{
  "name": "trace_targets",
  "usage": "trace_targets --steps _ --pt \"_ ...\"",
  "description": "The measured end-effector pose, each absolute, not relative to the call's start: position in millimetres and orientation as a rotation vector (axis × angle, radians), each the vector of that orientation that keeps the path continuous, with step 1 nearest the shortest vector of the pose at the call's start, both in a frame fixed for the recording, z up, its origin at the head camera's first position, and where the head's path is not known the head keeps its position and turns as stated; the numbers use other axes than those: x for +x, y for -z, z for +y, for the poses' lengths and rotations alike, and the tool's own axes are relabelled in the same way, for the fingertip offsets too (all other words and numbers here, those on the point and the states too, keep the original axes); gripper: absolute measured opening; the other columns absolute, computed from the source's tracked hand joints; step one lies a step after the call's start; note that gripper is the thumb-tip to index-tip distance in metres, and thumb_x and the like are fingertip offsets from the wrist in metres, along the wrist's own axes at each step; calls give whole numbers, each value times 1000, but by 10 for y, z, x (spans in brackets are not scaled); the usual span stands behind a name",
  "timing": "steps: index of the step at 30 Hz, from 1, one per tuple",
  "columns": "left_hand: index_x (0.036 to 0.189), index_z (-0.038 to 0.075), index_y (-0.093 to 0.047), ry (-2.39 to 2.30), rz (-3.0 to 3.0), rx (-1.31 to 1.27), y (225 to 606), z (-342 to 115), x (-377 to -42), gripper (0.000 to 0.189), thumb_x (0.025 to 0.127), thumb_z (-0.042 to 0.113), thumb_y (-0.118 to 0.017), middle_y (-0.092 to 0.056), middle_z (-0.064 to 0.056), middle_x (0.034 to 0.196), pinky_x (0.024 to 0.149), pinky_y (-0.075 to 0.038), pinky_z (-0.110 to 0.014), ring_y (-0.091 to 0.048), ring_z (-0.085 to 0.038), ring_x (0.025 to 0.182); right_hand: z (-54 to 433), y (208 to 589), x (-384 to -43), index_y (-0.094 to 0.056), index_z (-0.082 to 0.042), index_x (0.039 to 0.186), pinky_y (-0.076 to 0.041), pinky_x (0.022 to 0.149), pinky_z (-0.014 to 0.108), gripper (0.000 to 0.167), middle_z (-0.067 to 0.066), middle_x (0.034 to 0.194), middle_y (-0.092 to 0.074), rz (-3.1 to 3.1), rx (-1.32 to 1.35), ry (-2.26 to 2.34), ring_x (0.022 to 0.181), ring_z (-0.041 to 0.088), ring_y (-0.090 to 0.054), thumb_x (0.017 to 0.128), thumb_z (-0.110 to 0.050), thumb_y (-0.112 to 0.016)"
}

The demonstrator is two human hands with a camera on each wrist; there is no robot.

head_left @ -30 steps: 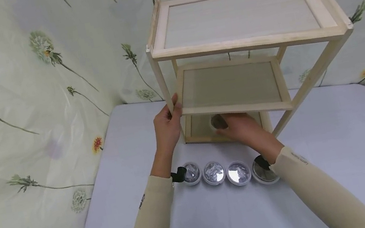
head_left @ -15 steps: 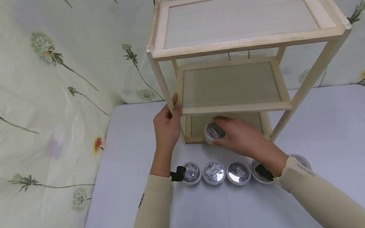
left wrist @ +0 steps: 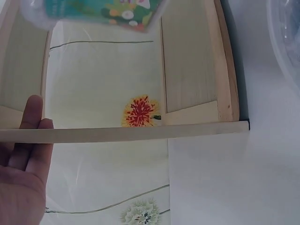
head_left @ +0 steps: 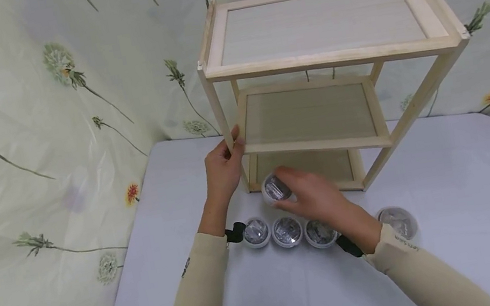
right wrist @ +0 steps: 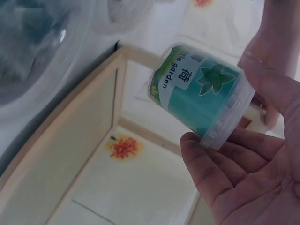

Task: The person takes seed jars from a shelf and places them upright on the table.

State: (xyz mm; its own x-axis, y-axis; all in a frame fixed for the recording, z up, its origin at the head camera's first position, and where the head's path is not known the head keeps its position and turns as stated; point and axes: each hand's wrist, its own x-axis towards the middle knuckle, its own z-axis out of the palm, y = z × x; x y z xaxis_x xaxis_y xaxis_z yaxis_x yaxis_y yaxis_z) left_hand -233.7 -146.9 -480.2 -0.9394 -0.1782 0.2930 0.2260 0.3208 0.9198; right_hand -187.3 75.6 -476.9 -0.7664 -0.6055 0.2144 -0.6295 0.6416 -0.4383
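Note:
My right hand (head_left: 316, 192) pinches a small clear plastic cup (head_left: 276, 187) at its lid end, between thumb and fingers. In the right wrist view the cup (right wrist: 201, 89) is tilted, its green label showing a leaf and the words "little garden". It is just in front of the bottom tier of a pale wooden three-tier shelf (head_left: 327, 58). My left hand (head_left: 222, 170) holds the shelf's left front post at middle-tier height; in the left wrist view its fingers (left wrist: 33, 112) reach behind the post. The cup's bottom edge (left wrist: 108, 11) blurs across the top there.
Similar lidded cups stand in a row before the shelf: a left one (head_left: 256, 232), a middle one (head_left: 287, 231) and another (head_left: 320, 232) beside my right wrist. A further cup (head_left: 399, 223) stands right of that forearm. A flowered cloth (head_left: 72, 123) hangs behind the white-covered table (head_left: 153, 300).
My right hand has brought the cup out from under the middle tier, leftward and toward me. The left hand stays on the post.

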Motion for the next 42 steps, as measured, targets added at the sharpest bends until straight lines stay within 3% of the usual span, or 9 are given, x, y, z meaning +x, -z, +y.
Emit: trace_targets --steps 12,19,24,33,42 --pt "140 16 -68 1523 -2399 -163 4744 -1522 -2354 40 106 35 -64 -79 -8 105 66 -51 -30 -64 -14 78 528 4923 -1932 -59 -3 143 -53 97 49 67 13 138 -66 -2818 1088 -936 118 31 -66 90 -36 -85" --pt "140 16 -69 1545 -2428 -228 4707 -1528 -2392 39 106 34 -65 -78 -6 112 68 -52 -29 -69 -13 82 308 5040 -1944 -63 -5 137 -55 91 47 63 10 130 -70 -2836 1108 -894 108 28 -69 88 -37 -86" --pt "139 16 -70 1538 -2458 -246 4684 -1546 -2390 38 105 34 -66 -79 -5 104 64 -49 -28 -65 -11 75 132 5091 -1918 -64 -5 135 -54 92 45 62 9 130 -69 -2816 1132 -898 109 26 -68 88 -36 -87" --pt "138 17 -71 1541 -2460 -213 4634 -1620 -2358 37 105 34 -67 -78 -7 110 65 -51 -29 -70 -12 80 -171 5191 -1933 -66 -6 130 -54 85 39 53 4 117 -72 -2769 1261 -946 97 20 -67 85 -23 -89" --pt "141 19 -69 1574 -2469 -212 4638 -1677 -2350 39 105 36 -66 -78 -6 111 68 -52 -30 -71 -13 86 -371 5345 -1906 -67 -10 134 -53 79 34 54 -2 108 -72 -2794 1368 -980 90 14 -65 88 -29 -87"
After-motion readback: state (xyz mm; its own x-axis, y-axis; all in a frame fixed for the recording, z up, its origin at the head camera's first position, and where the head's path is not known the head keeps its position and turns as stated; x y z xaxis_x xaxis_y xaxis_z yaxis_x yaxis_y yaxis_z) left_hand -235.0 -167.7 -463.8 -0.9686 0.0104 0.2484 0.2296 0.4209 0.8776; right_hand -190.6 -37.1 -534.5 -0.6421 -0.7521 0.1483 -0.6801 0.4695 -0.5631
